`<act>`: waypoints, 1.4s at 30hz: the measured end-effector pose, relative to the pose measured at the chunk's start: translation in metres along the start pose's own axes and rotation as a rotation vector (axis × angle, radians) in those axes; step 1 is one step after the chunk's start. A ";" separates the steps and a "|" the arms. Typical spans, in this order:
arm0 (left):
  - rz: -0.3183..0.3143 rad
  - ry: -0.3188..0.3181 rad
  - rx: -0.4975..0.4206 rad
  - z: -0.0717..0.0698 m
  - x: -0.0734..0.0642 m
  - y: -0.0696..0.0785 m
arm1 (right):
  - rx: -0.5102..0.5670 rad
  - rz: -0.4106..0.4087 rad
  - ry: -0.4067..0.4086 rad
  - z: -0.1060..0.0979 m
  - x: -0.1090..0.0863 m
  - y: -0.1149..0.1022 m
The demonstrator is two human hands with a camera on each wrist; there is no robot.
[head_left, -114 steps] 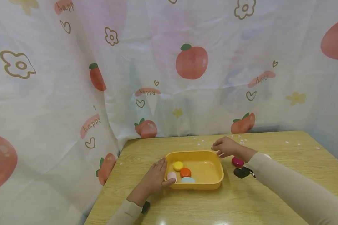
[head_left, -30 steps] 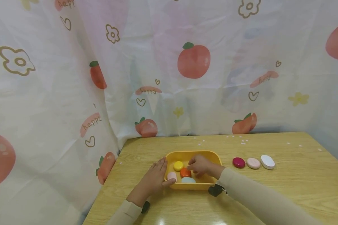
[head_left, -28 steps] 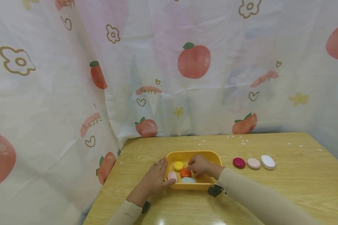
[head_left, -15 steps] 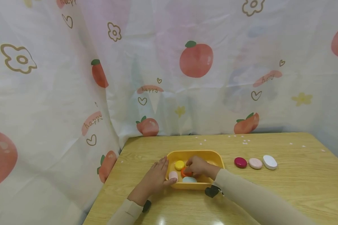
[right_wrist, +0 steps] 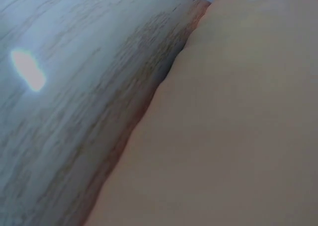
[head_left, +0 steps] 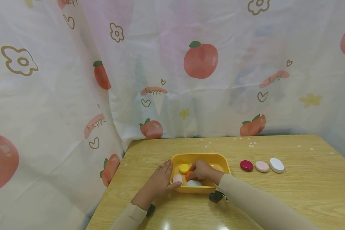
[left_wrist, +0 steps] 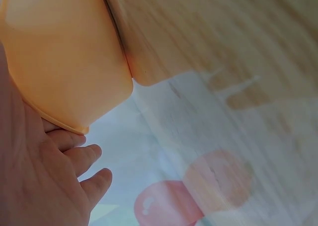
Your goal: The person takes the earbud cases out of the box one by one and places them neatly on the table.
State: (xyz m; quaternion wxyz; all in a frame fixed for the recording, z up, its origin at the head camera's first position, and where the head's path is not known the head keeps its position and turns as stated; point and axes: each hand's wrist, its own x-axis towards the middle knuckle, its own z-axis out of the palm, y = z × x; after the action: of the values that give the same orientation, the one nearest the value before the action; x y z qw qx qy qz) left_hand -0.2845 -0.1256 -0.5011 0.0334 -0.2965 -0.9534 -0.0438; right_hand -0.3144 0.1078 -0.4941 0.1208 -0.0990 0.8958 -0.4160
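Note:
In the head view, my right hand reaches into a yellow plastic tray, its curled fingers pinching a smooth, round orange piece that they partly cover. Around that piece in the tray are a yellow round piece, a pale pink one and a light blue one. My left hand rests along the tray's left side, fingers straight and thumb over the front rim. The left wrist view shows the fingers against the outer wall. Only a sleeve and tabletop appear in the right wrist view.
Right of the tray on the wooden table, a magenta piece, a pale pink oval piece and a white oval piece lie in a row. Small white flecks dot the table's back. A fruit-printed curtain hangs behind.
My right hand has moved left from beside the tray's right end down into it and taken hold of the orange piece. My left hand stays on the tray's left side.

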 end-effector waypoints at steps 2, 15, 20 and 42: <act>-0.003 -0.003 -0.002 0.000 0.000 0.000 | -0.013 -0.011 0.007 0.000 0.000 0.000; -0.008 -0.007 0.014 0.001 0.001 0.000 | -0.048 -0.005 0.015 -0.003 -0.002 -0.001; -0.007 -0.003 0.017 0.000 0.000 0.001 | 0.014 -0.019 0.003 -0.005 -0.001 0.005; -0.006 -0.001 0.006 -0.001 -0.001 0.003 | 0.327 0.040 -0.056 -0.020 -0.006 0.016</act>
State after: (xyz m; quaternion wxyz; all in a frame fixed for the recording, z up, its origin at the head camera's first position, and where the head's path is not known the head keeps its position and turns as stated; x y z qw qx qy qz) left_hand -0.2821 -0.1239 -0.4998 0.0337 -0.2934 -0.9545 -0.0412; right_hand -0.3158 0.1335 -0.4929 0.1683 -0.0718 0.8142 -0.5510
